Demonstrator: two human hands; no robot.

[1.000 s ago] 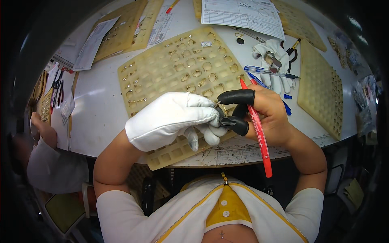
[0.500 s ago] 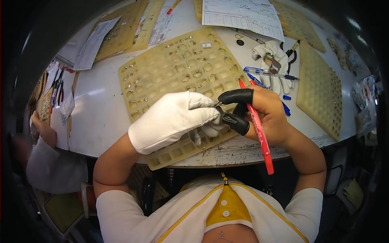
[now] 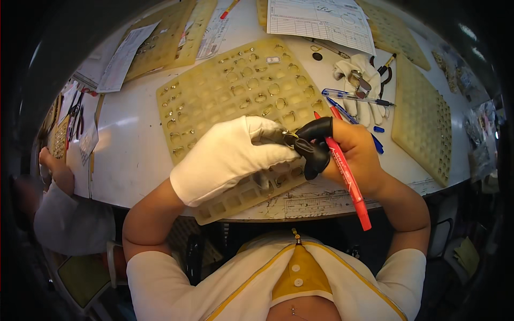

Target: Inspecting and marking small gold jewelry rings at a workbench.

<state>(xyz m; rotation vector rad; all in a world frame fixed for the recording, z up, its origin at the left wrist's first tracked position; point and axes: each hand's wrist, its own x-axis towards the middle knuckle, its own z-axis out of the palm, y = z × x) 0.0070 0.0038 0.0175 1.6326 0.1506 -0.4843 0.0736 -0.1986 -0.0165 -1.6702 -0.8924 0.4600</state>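
Beneath and all around both hands spreads a white surface (image 3: 128,139). Directly under the hands, and reaching well beyond them, lies a large yellowish tray (image 3: 206,101) of square pockets, many with rings in them; its near pockets show below the left hand. To the right of the hands, well apart from them, a second pocketed tray (image 3: 409,115) carries small pieces along its outer edge. Beyond the hands, past the far end of the large tray, rests a printed white form (image 3: 321,24).

The left hand (image 3: 225,158), in a white glove, is half curled, its index finger and thumb reaching toward the right hand; whether they pinch anything is unclear. The right hand (image 3: 350,150), bare but for black finger covers (image 3: 316,128), is closed, its covered tips pressed together. Just beyond it lies a crumpled white glove (image 3: 364,111), with a clear blue-tipped pen (image 3: 356,97) across it. A red marker (image 3: 347,174) is tucked slantwise in the right hand, its lower end pointing toward the wearer. A blue cap (image 3: 379,129) sits just right of that hand. Smallest, a gold-coloured ring (image 3: 291,134) is at the right hand's covered tips, beside the left index fingertip, above the large tray.
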